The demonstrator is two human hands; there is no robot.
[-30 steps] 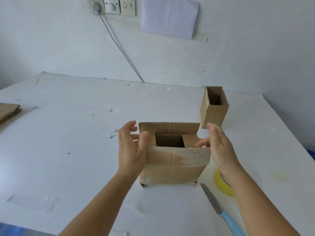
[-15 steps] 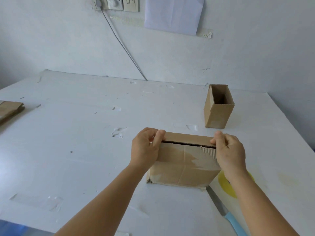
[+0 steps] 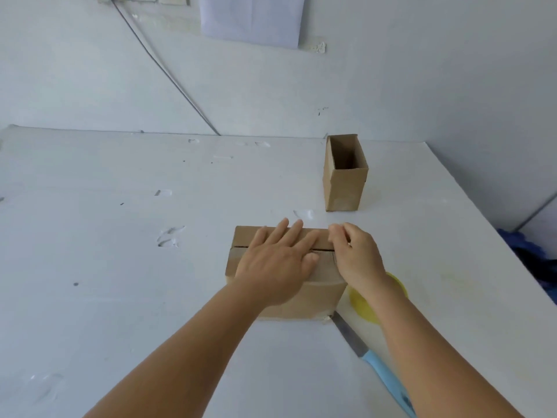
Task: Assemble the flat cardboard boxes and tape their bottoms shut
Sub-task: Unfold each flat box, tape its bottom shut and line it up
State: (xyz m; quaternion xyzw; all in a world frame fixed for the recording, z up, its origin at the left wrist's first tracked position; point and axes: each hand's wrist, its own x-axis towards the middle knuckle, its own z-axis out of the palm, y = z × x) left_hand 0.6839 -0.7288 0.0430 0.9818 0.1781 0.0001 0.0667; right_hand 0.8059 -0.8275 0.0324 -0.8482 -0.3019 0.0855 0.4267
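Note:
A brown cardboard box [image 3: 319, 297] stands on the white table [image 3: 120, 267] with its flaps folded shut and a dark seam across its top. My left hand [image 3: 277, 260] lies flat over the seam, straight fingers pressing both flaps down. My right hand [image 3: 355, 257] is at the right end of the seam, its fingers curled over the flap edge there. A yellow tape roll [image 3: 361, 306] lies just right of the box, partly hidden by my right wrist. A second, taller cardboard box [image 3: 343, 188] stands upright with its top open, farther back on the right.
A knife with a light blue handle [image 3: 382, 372] lies on the table in front of the tape roll, blade towards the box corner. A black cable [image 3: 168, 73] runs down the wall. Dark blue cloth [image 3: 533, 260] sits past the table's right edge.
The box's top flaps went from standing open to folded shut. My left hand moved from gripping the left end to lying flat across the seam. The right hand stays at the right end.

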